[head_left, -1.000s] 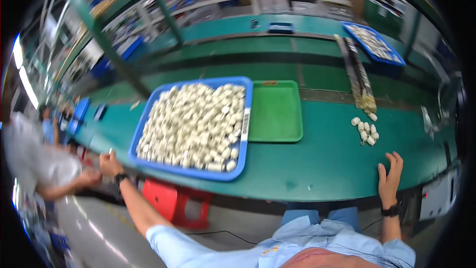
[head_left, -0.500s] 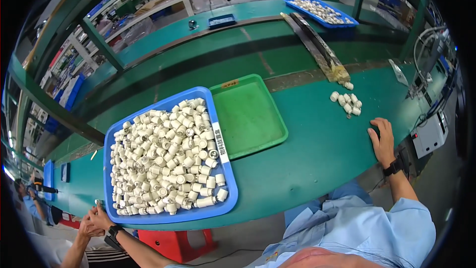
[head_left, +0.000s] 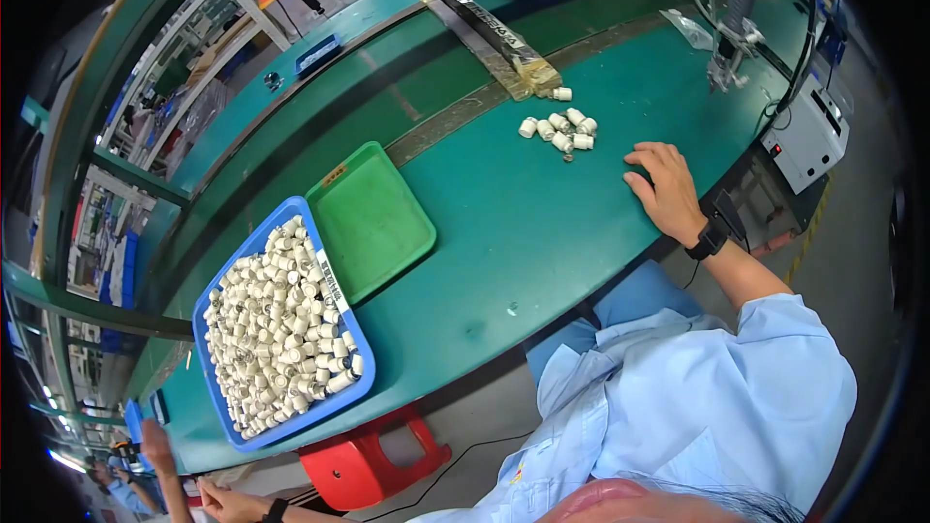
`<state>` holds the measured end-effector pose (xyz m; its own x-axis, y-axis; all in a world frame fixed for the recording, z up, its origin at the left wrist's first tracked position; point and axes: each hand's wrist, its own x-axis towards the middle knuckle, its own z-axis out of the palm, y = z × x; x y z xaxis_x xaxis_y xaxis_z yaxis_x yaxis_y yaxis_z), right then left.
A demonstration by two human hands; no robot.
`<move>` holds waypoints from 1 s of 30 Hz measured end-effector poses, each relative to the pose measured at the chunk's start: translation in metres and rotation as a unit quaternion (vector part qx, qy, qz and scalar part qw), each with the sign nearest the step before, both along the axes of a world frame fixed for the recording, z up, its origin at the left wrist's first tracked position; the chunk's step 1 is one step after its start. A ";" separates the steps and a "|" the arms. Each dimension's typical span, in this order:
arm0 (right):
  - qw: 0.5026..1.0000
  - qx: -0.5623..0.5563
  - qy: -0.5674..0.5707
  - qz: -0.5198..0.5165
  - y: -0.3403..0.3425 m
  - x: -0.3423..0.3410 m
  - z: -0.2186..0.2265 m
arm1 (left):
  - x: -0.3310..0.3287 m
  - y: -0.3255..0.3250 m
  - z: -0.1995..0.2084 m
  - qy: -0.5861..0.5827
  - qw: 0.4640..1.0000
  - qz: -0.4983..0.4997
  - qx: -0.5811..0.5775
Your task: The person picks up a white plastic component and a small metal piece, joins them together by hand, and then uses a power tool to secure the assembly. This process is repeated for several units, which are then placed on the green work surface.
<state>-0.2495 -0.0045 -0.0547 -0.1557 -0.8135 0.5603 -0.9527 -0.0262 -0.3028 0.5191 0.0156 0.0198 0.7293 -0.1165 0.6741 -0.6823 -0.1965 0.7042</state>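
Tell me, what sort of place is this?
Probably a factory assembly workshop: there is a long green workbench, a blue tray heaped with many near-identical small white parts, and a pale equipment box mounted by the bench's edge.

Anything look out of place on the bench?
Yes: a small cluster of loose white parts lies on the green bench near the right hand, outside the front blue tray. Odd because similar parts sit heaped in that tray; could be deliberate.
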 end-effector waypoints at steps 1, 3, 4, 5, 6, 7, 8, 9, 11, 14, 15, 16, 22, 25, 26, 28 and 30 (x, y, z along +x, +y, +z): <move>1.000 0.001 -0.003 0.009 0.000 0.000 0.001 | -0.020 0.005 0.009 -0.006 0.999 -0.036 -0.018; 1.000 0.002 -0.012 0.021 0.004 0.000 0.002 | -0.065 0.016 0.025 -0.017 0.993 -0.107 -0.051; 0.999 0.003 -0.020 0.034 0.007 -0.001 0.003 | -0.091 0.022 0.031 -0.021 0.987 -0.141 -0.066; 0.998 0.001 -0.028 0.050 0.006 -0.001 0.005 | -0.130 0.025 0.037 -0.017 0.981 -0.182 -0.060; 0.997 0.001 -0.036 0.062 0.007 -0.001 0.005 | -0.171 0.021 0.040 -0.011 0.972 -0.228 -0.052; 0.997 0.001 -0.040 0.064 0.009 0.000 0.004 | -0.204 0.019 0.040 -0.004 0.960 -0.276 -0.040; 0.995 -0.002 -0.049 0.084 0.013 -0.003 0.004 | -0.238 0.015 0.037 0.006 0.945 -0.325 -0.028; 0.993 -0.005 -0.056 0.102 0.016 -0.005 0.004 | -0.268 0.010 0.032 0.022 0.926 -0.376 -0.023; 0.990 -0.012 -0.067 0.124 0.016 -0.014 0.008 | -0.328 0.005 0.020 0.062 0.879 -0.473 -0.018; 0.956 -0.125 -0.211 0.160 0.023 -0.034 0.031 | -0.412 -0.005 0.000 0.095 0.801 -0.591 0.007; 0.957 -0.125 -0.209 0.156 0.027 -0.045 0.044 | -0.439 -0.004 -0.005 0.103 0.780 -0.617 0.026; 0.954 -0.177 -0.205 0.128 0.029 -0.059 0.059 | -0.465 -0.002 -0.009 0.112 0.757 -0.642 0.046; 0.864 -0.355 -0.342 0.100 0.015 -0.149 0.123 | -0.568 -0.004 -0.024 0.070 0.655 -0.733 0.169; 0.725 -0.434 -0.382 0.374 -0.059 -0.242 0.138 | -0.610 -0.010 -0.019 0.004 0.606 -0.772 0.192; 0.494 -0.454 -0.391 0.630 -0.084 -0.249 0.143 | -0.622 -0.013 -0.019 0.004 0.601 -0.776 0.190; 0.576 -0.375 -0.447 0.572 -0.089 -0.232 0.152 | -0.635 -0.019 -0.022 0.011 0.617 -0.763 0.190; 0.743 -0.215 -0.488 0.404 -0.069 -0.202 0.185 | -0.651 -0.021 -0.024 0.047 0.596 -0.779 0.190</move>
